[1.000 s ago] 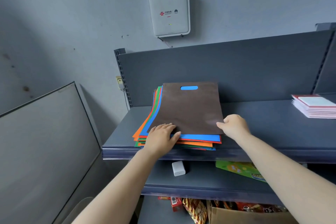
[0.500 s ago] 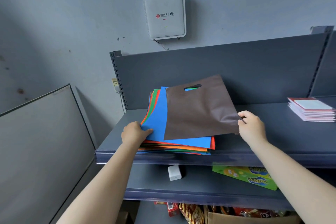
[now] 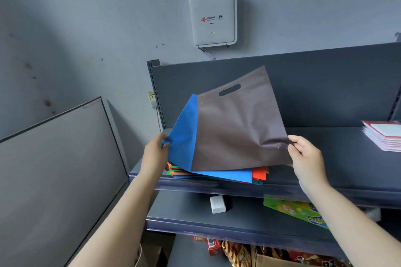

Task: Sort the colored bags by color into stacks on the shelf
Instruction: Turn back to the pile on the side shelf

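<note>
Judging by the shelf (image 3: pixel 347 158), the sorting has hardly begun: no single-colour stacks show on it, only one mixed pile (image 3: pixel 217 174) near its left end, with orange, red, green and blue edges fanning out at the front. To the right of that pile the shelf surface lies bare as far as a stack of red-edged booklets (image 3: pixel 384 136) at the far right, so that stretch looks like the likely room for the colour stacks.

Above the pile, two bags are lifted. A brown bag (image 3: pixel 240 130) with a cut-out handle stands tilted up, its lower right corner pinched by the right hand (image 3: pixel 303 154). Behind it and to the left, a blue bag (image 3: pixel 183 134) is raised at its left corner, which the left hand (image 3: pixel 155 151) grips, while its lower edge rests on the pile.

Both hands are thus closed on fabric. What remains, by my reading, is nearly everything: setting down the brown bag as a first stack, then the blue, then working through every layer below. How many bags the pile holds cannot be told.
</note>
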`<state>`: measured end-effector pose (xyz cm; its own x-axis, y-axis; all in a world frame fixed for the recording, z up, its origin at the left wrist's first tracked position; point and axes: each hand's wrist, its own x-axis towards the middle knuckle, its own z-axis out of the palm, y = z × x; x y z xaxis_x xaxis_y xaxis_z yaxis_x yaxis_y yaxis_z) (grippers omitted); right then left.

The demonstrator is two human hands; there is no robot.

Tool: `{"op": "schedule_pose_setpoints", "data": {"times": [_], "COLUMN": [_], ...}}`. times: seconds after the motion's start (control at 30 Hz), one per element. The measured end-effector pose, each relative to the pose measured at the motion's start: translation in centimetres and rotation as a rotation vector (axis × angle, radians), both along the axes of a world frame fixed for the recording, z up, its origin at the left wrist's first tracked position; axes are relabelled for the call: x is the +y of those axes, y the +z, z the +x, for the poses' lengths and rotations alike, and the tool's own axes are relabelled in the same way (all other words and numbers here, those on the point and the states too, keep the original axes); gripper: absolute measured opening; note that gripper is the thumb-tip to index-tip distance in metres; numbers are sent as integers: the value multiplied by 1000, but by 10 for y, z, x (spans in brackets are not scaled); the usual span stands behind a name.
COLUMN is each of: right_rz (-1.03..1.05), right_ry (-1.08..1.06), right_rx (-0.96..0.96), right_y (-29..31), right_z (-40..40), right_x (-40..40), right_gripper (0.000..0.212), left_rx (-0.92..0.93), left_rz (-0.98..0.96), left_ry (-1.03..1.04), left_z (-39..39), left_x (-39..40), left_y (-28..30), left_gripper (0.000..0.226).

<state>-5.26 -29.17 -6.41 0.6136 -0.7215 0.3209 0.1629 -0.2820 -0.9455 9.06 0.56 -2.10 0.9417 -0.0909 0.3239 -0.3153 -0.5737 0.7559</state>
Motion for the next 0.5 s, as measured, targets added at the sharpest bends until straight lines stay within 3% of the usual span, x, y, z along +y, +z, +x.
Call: {"op": "schedule_pose_setpoints", "data": {"times": [0.2,0.3,0.5], "right_rz": [159,203,268], "right_ry": [212,346,593], "right_rx": [-181,-246,-325], "right_y": [16,28,38], "right_z": [13,24,44], "right_x": [46,84,176], "right_gripper": [39,49,39], "left_rx": [-149,-253,-538], "left_rz": [-470,-526,-593], "left_ry": [141,268,515], "left_z": [-40,-64,-130], "left_x": [65,103,181], "left_y": [7,7,19], "left_gripper": [15,9,15]}}
